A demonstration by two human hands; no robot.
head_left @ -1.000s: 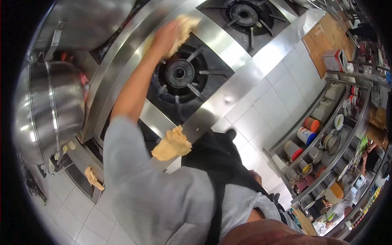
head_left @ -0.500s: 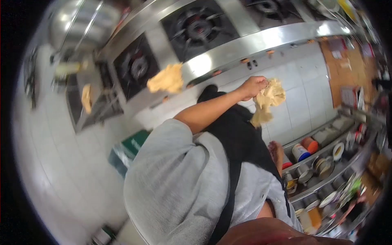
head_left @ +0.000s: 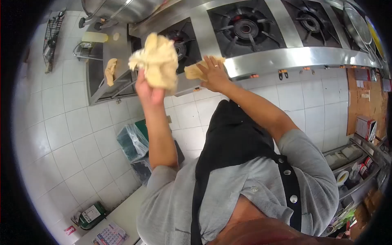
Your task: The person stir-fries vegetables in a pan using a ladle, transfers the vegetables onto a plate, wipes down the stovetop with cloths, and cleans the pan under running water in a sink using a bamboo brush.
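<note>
My left hand (head_left: 150,90) is raised and closed around a bunched pale yellow cloth (head_left: 159,61), which hides most of the fingers. Beneath my right hand (head_left: 214,74) lies a second yellow cloth (head_left: 194,72), on the front ledge of the steel stove (head_left: 269,60). The fingers of that hand are spread over the cloth, and a ring shows on one of them. A third yellow cloth (head_left: 110,71) rests crumpled on the steel side unit at the left, away from both hands.
Black burners (head_left: 246,28) line the stove top. At upper left are a large steel pot (head_left: 122,9) and a bottle of yellowish liquid (head_left: 94,37). A bin with a clear liner (head_left: 132,141) stands on the tiled floor. Shelves with kitchenware (head_left: 351,175) are at the right.
My left hand has swung from the right over to the left with its cloth. My right hand has come up from beside my body onto the cloth at the stove. The view has turned left.
</note>
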